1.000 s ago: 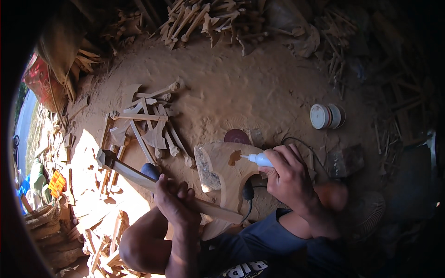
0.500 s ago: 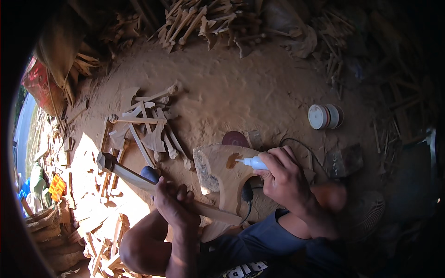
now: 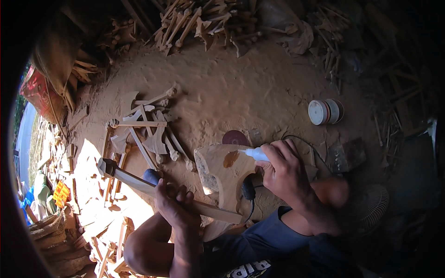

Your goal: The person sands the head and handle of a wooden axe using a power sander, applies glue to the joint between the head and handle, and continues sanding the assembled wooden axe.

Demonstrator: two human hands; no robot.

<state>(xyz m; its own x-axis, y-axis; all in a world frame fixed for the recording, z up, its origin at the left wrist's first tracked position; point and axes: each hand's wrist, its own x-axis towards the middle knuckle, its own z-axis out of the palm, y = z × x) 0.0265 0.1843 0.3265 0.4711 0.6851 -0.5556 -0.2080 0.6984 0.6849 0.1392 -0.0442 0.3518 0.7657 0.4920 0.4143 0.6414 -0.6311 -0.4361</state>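
Observation:
My right hand (image 3: 283, 172) grips a small white squeeze bottle (image 3: 254, 154) with its nozzle pointing left at a dark wet patch (image 3: 230, 159) on a carved wooden axe head (image 3: 221, 172). My left hand (image 3: 173, 205) is closed around the long wooden handle (image 3: 139, 181) joined to that axe head; the handle runs up and left to a knobbed end. A dark blue round object (image 3: 151, 175) sits just above my left hand.
Several carved wooden axes and sticks (image 3: 143, 132) lie on the sawdust floor to the left. A white roll of tape (image 3: 323, 111) lies at the right. A black power tool with cord (image 3: 249, 189) rests by the axe head. Piled wood scraps (image 3: 199, 23) line the back.
My right hand has shifted the bottle slightly left and down over the axe head, and the dark wet patch has grown a little. The left hand keeps its grip on the handle.

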